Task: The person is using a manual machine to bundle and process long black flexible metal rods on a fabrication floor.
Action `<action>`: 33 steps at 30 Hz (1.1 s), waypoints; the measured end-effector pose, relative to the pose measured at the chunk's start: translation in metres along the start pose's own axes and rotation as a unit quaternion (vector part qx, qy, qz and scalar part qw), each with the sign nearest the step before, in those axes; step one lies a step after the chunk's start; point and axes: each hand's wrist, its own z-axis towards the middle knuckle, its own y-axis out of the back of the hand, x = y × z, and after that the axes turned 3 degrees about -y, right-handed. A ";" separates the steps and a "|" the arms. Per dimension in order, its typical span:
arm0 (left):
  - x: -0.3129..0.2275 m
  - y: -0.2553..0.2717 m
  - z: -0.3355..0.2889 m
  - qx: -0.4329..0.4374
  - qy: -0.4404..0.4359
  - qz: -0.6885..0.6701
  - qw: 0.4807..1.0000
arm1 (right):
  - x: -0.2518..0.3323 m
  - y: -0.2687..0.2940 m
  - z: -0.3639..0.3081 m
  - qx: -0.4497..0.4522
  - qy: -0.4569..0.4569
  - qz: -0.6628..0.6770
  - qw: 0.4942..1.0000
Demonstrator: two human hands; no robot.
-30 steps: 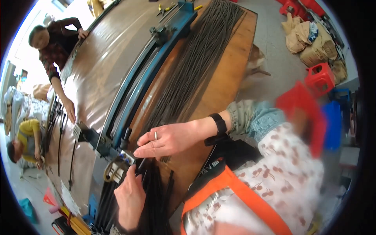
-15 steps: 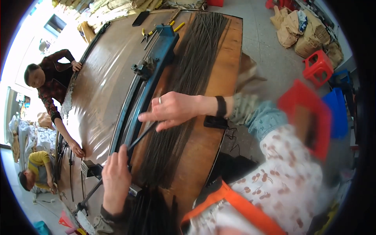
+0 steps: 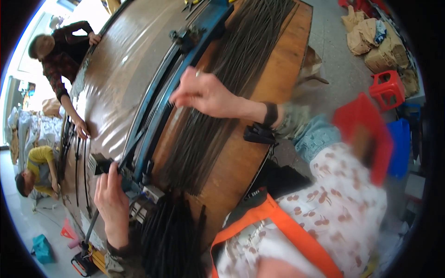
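A long blue metal rail with a channel runs up the table, carrying a dark clamp-like fitting. At its near end my left hand has its fingers closed on a thin black rod, which slants from the lower left toward the channel. My right hand hovers over the rail's middle, fingers curled and somewhat blurred; whatever they may hold is hidden. Beneath and beside my right forearm lies a wide bundle of thin dark strips. Just right of my left hand sits a bunch of thick black rods.
The wooden tabletop ends at right, with a black box at its edge. Across the table one person handles dark rods; another person in yellow bends low. Red stool, red bin and blue bin stand right.
My left hand has moved left, toward the rail's near end. My right hand has risen slightly, its pointing finger now curled in. The view has shifted, with the far table end cut off.
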 end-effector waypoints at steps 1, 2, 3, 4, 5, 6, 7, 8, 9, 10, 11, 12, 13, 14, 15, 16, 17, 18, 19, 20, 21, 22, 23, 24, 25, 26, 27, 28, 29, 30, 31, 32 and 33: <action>0.009 -0.001 -0.011 0.000 0.027 0.005 1.000 | 0.014 -0.010 0.007 -0.035 -0.043 0.057 0.997; 0.012 -0.001 -0.014 0.006 0.032 0.004 0.999 | 0.018 -0.017 0.011 -0.031 -0.047 0.062 0.996; 0.015 -0.001 -0.017 -0.035 0.028 -0.010 0.999 | 0.021 -0.024 0.013 -0.024 -0.008 0.067 0.997; 0.019 0.000 -0.025 -0.075 0.028 -0.021 0.997 | 0.024 -0.032 0.014 -0.015 0.032 0.076 0.996; 0.028 -0.001 -0.036 -0.108 0.020 -0.029 0.994 | 0.026 -0.033 0.013 0.029 -0.024 0.075 0.996; 0.030 0.003 -0.046 -0.102 0.030 -0.027 0.994 | 0.030 -0.035 0.014 0.051 -0.195 0.159 0.967; 0.028 0.008 -0.052 -0.064 0.043 -0.017 0.997 | 0.023 -0.034 0.012 0.061 -0.115 0.072 0.989; 0.026 0.009 -0.057 -0.025 0.055 -0.008 0.998 | 0.021 -0.037 0.011 0.069 -0.033 -0.015 0.997; 0.025 0.005 -0.059 -0.021 0.055 -0.007 0.998 | 0.024 -0.045 0.007 0.074 -0.035 -0.011 0.997; 0.024 0.004 -0.066 -0.019 0.063 -0.005 0.998 | 0.035 -0.057 0.008 0.048 0.012 0.016 0.999; 0.022 0.004 -0.072 -0.007 0.073 -0.004 0.997 | 0.043 -0.065 0.010 0.020 0.059 0.042 0.997; 0.022 0.005 -0.079 0.005 0.083 -0.002 0.997 | 0.045 -0.069 0.010 0.024 0.059 0.048 0.997; 0.024 0.004 -0.090 -0.001 0.088 -0.010 0.996 | 0.045 -0.072 0.010 0.083 0.042 0.050 0.994; 0.027 0.005 -0.098 0.000 0.095 -0.010 0.995 | 0.046 -0.072 0.010 0.141 0.026 0.051 0.988; 0.028 0.008 -0.106 -0.001 0.116 -0.013 0.993 | 0.051 -0.065 0.011 0.206 -0.082 0.012 0.975; 0.027 0.013 -0.114 -0.004 0.142 -0.010 0.990 | 0.045 -0.066 0.005 0.196 -0.151 0.091 0.964; 0.022 0.019 -0.115 0.005 0.145 -0.053 0.988 | 0.039 -0.069 -0.003 0.190 -0.110 0.055 0.974; 0.020 0.018 -0.114 0.008 0.156 -0.049 0.986 | 0.036 -0.072 -0.009 0.183 -0.068 0.019 0.981; 0.020 0.016 -0.113 0.001 0.137 -0.069 0.988 | 0.044 -0.073 -0.010 0.154 -0.054 0.004 0.987; 0.019 0.015 -0.112 -0.012 0.119 -0.087 0.989 | 0.051 -0.072 -0.004 0.125 -0.035 -0.012 0.991; 0.015 0.017 -0.114 -0.011 0.127 -0.083 0.988 | 0.051 -0.075 -0.003 0.094 0.004 0.002 0.996; 0.011 0.014 -0.110 0.007 0.113 -0.088 0.990 | 0.050 -0.080 -0.003 0.095 0.003 0.001 0.995; 0.003 0.018 -0.108 0.025 0.101 -0.092 0.990 | 0.059 -0.088 -0.003 0.085 0.062 0.028 0.994; -0.004 0.021 -0.107 0.043 0.087 -0.096 0.991 | 0.068 -0.097 -0.004 0.074 0.120 0.053 0.989; -0.011 0.021 -0.104 0.034 0.077 -0.078 0.993 | 0.074 -0.107 -0.013 0.103 0.118 0.060 0.986; -0.012 0.021 -0.105 0.029 0.070 -0.081 0.994 | 0.078 -0.114 -0.016 0.096 0.156 0.049 0.982; -0.012 0.022 -0.108 0.030 0.072 -0.044 0.996 | 0.070 -0.107 -0.014 0.071 0.230 -0.028 0.970; -0.007 0.021 -0.114 0.030 0.075 -0.006 0.997 | 0.055 -0.101 -0.009 0.047 0.301 -0.104 0.947; 0.002 0.024 -0.128 -0.012 0.090 -0.019 0.996 | 0.027 -0.091 -0.011 0.036 0.253 -0.107 0.961; 0.012 0.027 -0.138 -0.029 0.108 -0.007 0.994 | 0.004 -0.081 -0.014 0.026 0.202 -0.113 0.972; 0.012 0.024 -0.133 -0.022 0.105 0.004 0.994 | 0.004 -0.082 -0.014 0.022 0.215 -0.119 0.969; 0.012 0.020 -0.131 -0.007 0.104 0.010 0.994 | 0.022 -0.096 -0.015 0.027 0.248 -0.120 0.961; 0.001 0.017 -0.119 -0.009 0.075 -0.012 0.997 | 0.046 -0.108 -0.017 0.021 0.257 -0.096 0.961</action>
